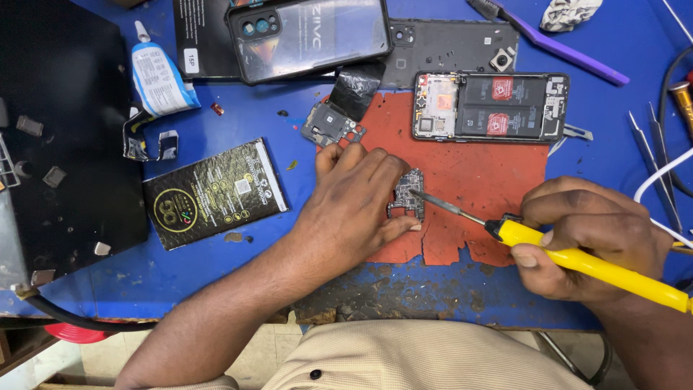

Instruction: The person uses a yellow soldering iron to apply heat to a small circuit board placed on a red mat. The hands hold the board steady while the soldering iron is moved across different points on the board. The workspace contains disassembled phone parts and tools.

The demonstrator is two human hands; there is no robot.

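Your left hand (357, 206) presses flat, fingers pinning small circuit board (406, 193) on red mat (469, 180). Your right hand (588, 242) closed round yellow soldering iron (585, 263), tip touching board. Blue table (433, 289) worn, chipped at near edge. Opened phone (491, 106) on mat's far side; black box (65, 137) at left.

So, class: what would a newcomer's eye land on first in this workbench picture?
Probably the yellow soldering iron in the right hand, its tip on a small circuit board steadied by the left hand on a red mat. Behind lies an opened phone.
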